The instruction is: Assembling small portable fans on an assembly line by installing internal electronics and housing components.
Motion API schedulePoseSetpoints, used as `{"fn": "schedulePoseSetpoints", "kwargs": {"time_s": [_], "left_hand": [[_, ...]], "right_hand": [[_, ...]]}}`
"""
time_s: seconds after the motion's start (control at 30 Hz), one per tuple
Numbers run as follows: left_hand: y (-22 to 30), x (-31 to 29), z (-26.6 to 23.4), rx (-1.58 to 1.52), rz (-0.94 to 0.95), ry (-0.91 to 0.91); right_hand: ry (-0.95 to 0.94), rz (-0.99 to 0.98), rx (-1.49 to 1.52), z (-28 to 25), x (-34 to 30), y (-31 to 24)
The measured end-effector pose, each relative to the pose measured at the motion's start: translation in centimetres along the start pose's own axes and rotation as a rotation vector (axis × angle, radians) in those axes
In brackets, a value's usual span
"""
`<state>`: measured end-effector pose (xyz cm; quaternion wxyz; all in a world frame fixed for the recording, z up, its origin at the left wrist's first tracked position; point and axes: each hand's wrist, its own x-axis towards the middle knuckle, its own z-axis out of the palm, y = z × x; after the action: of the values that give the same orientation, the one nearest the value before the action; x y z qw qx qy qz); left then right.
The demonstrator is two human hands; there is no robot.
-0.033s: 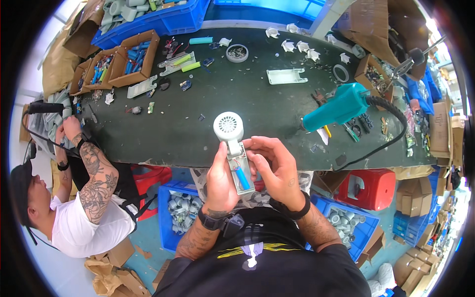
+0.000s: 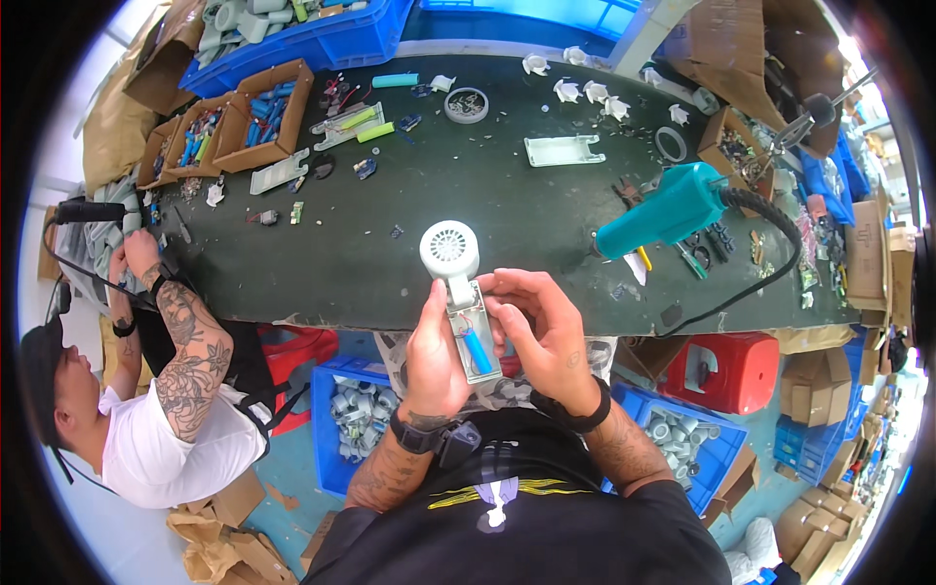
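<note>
A small white handheld fan (image 2: 449, 250) with a round slotted grille is held over the table's front edge, grille end pointing away from me. Its handle is uncovered, showing a blue battery cell (image 2: 477, 352) and thin red wires inside. My left hand (image 2: 435, 358) grips the handle from the left, thumb along its upper edge. From the right, my right hand (image 2: 546, 331) closes on the handle with bent fingers; its fingertips are partly hidden behind the thumb and the handle.
A teal power tool (image 2: 663, 212) with a thick black cable lies at right, near pliers. White casings (image 2: 564, 150), fan parts and boxes of batteries (image 2: 263, 115) are spread across the dark table (image 2: 331, 263). A co-worker (image 2: 180, 400) works at left. Blue bins (image 2: 336, 468) stand below.
</note>
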<state>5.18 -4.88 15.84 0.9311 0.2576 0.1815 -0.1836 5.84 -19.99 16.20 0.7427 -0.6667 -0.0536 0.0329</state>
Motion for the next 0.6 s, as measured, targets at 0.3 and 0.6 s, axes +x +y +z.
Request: {"fn": "schedulePoseSetpoints", "kwargs": {"time_s": [0.3,0.6], "left_hand": [[0.9,-0.6,-0.6,-0.053,0.056,0.004],[0.9,-0.6,-1.5,-0.004,0.085,-0.044]], "right_hand": [[-0.067,-0.401,-0.721,0.4,4.1,-3.6],[0.164,-0.445,-1.506,4.9,21.5,2.2]]}}
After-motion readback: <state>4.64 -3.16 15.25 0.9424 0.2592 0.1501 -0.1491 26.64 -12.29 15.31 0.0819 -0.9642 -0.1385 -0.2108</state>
